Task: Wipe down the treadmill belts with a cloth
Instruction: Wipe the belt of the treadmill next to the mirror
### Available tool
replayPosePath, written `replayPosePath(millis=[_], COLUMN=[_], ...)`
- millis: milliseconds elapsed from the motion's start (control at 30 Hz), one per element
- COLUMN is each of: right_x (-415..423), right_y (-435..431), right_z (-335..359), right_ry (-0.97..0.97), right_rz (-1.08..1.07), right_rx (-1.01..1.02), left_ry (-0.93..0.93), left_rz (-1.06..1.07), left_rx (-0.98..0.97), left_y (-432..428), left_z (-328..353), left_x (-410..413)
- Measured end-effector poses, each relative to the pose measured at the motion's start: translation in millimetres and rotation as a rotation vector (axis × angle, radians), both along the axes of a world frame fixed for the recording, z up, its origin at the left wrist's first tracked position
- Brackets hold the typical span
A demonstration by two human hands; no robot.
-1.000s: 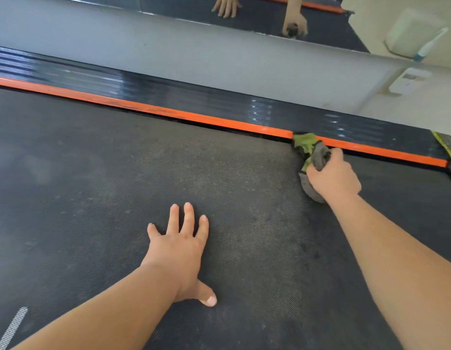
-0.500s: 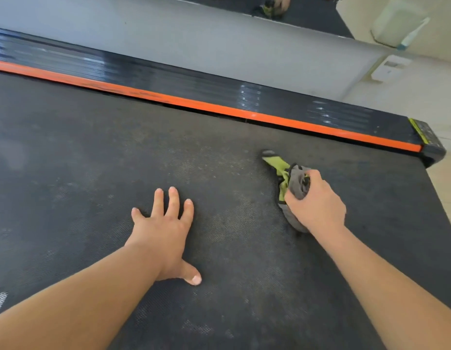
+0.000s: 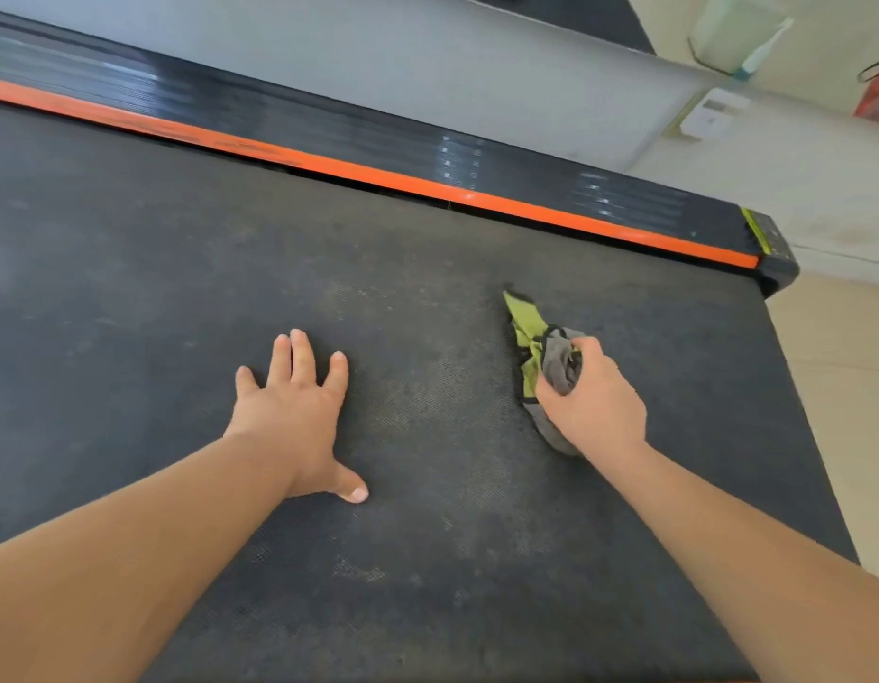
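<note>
On the dark treadmill belt (image 3: 427, 559), right of centre and short of the far edge, the cloth (image 3: 555, 369) sits bunched, grey and green, pressed to the surface with a green tail pointing ahead. The right hand (image 3: 592, 406) grips it, fingers curled round the wad. The left hand (image 3: 290, 416) lies flat on the belt with fingers spread, holding nothing, well apart from the cloth, and seems to serve as a brace. Pale dusty patches show between and near the two hands, so the wiping looks only partly done. A good pass presses the wad flat, sweeps in overlapping strokes across those patches, and runs right up to the orange strip (image 3: 378, 177) and the belt's end by the tiled floor (image 3: 846, 386).
</note>
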State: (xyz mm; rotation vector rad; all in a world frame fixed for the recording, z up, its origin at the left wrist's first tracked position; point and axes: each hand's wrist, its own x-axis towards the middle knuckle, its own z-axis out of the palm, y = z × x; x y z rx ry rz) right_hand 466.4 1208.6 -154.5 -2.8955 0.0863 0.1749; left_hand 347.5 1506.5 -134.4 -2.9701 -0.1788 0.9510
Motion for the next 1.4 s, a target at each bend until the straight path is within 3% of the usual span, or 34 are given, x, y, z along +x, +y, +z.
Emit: replayPosePath(millis=[167, 367, 533, 733, 800, 933, 1033, 1167, 1267, 1333, 1400], right_x=[-58.6, -167.9, -205.5, -172.5, -173.9, -200.5, -205.9, -228.0, -211.4, -192.3, -179.6], right_y=[57.0, 88.4, 27.6, -56.7, -47.8, 4.6, 38.2, 35.6, -12.6, -60.2, -100.1], right_z=[-7.3, -4.9, 2.1, 9.7, 8.1, 1.0, -0.7, 2.0, 8.9, 11.6, 11.1], right_ry=[-0.029, -0.011, 0.066, 0.128, 0.081, 0.041, 0.052, 0.030, 0.153, 0.152, 0.113], right_rz=[-0.100, 0.272, 0.466, 0.196, 0.144, -0.272, -0.206, 0.224, 0.408, 0.312, 0.029], right_rx=[-0.001, 0.013, -0.023, -0.099, -0.130, 0.029, 0.029, 0.053, 0.014, -0.115, -0.109], left_ry=[-0.193, -0.231, -0.168, -0.024, 0.027, 0.088, 0.093, 0.070, 0.084, 0.082, 0.067], left_rz=[-0.111, 0.073, 0.227, 0.148, 0.147, 0.138, 0.131, 0.118, 0.132, 0.130, 0.120], left_rx=[-0.073, -0.147, -0.198, -0.254, -0.292, -0.294, -0.269, -0.239, -0.233, -0.227, -0.220], left_y=[-26.2, -66.2, -105.7, -118.1, -112.8, -109.4, -106.1, -104.3, -104.7, -107.4, -108.8], left_z=[14.8, 24.2, 19.4, 8.6, 0.4, -1.8, -0.4, -2.9, -1.8, -0.5, -1.7], left_x=[-33.9, -116.1, -166.4, -159.3, -157.8, -155.2, -151.6, -155.6, -155.7, -156.5, -156.2])
